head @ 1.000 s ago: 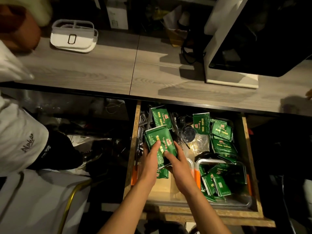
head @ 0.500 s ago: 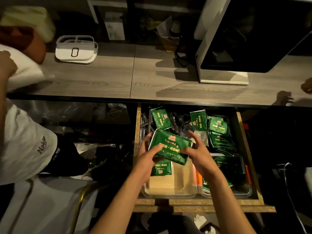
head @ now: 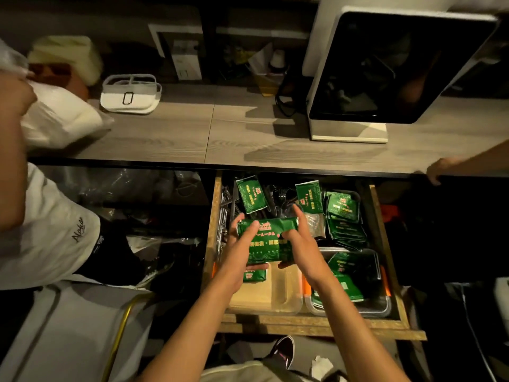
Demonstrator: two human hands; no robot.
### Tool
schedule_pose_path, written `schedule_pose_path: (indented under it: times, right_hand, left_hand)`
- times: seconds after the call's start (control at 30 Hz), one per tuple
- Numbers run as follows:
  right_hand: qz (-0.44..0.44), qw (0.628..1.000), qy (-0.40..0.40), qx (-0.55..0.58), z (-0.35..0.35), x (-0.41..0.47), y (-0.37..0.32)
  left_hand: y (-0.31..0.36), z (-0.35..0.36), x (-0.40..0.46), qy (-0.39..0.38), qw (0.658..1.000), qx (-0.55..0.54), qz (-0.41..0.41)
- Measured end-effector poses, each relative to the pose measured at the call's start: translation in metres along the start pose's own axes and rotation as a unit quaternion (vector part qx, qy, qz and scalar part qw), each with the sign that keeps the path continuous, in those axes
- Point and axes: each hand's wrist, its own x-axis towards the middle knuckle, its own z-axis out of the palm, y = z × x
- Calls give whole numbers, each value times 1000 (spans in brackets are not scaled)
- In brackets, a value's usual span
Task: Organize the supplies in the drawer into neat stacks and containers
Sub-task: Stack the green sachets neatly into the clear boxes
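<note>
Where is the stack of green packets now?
Head view: both hands, left and right, hold the stack of green packets above the clear container at the drawer's front left.

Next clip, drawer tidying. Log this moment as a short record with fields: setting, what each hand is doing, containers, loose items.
setting: open wooden drawer under a grey countertop
left hand: grips the left end of a stack of green packets
right hand: grips the stack's right end
stack position: held above the near-left clear container
near-left clear container: one green packet visible inside
near-right clear container: holds several green packets
loose items: green packets scattered at the back of the drawer, metal utensils along the left side
</note>
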Motion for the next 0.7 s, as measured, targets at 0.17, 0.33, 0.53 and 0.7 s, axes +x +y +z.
schedule_pose_path:
  times: [0.17, 0.33, 0.53, 0.7]
  right_hand:
    - [10, 996, 15, 88, -16, -8, 15]
    - [17, 998, 10, 60, -14, -12, 46]
    - [2, 996, 62, 71, -12, -15, 74]
    - [43, 982, 116, 141, 9, -25, 92]
  left_hand:
    - [-22, 14, -8, 15, 998, 45, 47]
    - [-43, 13, -14, 33, 998, 42, 29]
    - [-69, 5, -24, 40, 998, -42, -9]
    - [-88, 21, -31, 80, 983, -164, -34]
